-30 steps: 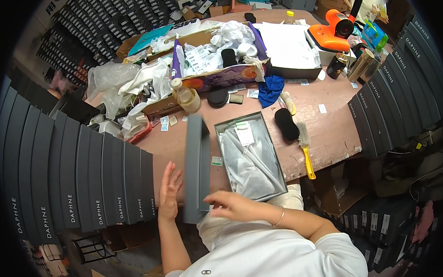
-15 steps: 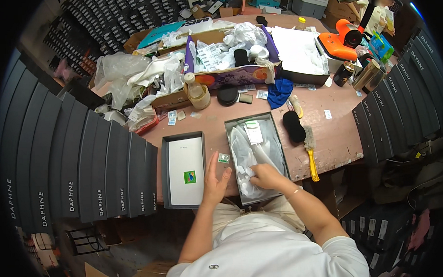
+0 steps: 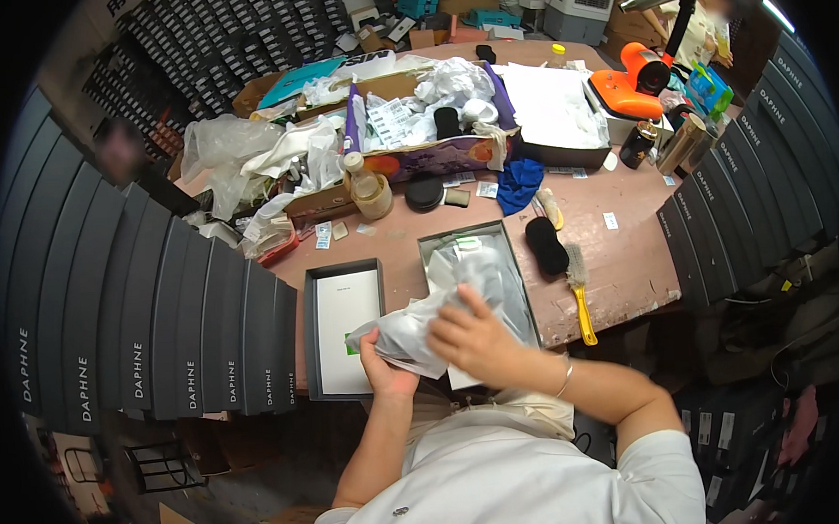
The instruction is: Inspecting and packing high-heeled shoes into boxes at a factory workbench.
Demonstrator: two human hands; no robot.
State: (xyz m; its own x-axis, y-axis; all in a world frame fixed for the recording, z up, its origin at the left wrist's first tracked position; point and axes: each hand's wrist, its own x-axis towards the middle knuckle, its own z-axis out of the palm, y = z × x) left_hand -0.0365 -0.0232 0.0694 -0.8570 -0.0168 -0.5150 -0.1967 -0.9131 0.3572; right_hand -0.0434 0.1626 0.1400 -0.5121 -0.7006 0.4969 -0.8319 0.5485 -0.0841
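A bundle wrapped in whitish translucent wrapping (image 3: 399, 335) is lifted off the open grey shoebox (image 3: 524, 300). My left hand (image 3: 388, 372) grips its near left end, thumb up along the side. My right hand (image 3: 478, 345) lies over its right end, fingers smeared by motion, so its grip cannot be read. More wrapped contents (image 3: 498, 273) stay inside the box, with a white-and-green tag at the far end. Left of it lies the box lid (image 3: 313, 335), white inside; its green sticker is mostly hidden by the bundle.
Stacked dark shoeboxes (image 3: 153, 308) wall the left, others (image 3: 745, 186) the right. Right of the open box lie a black sponge (image 3: 546, 246) and a yellow-handled brush (image 3: 583, 312). Beyond stand a bottle (image 3: 369, 192), a purple carton (image 3: 425, 158) and an orange device (image 3: 628, 90). A person (image 3: 698, 30) is far right.
The wrapped bundle has come up out of the box toward the left. My left hand, open before, now grips it. My right hand has moved left with the bundle and is blurred.
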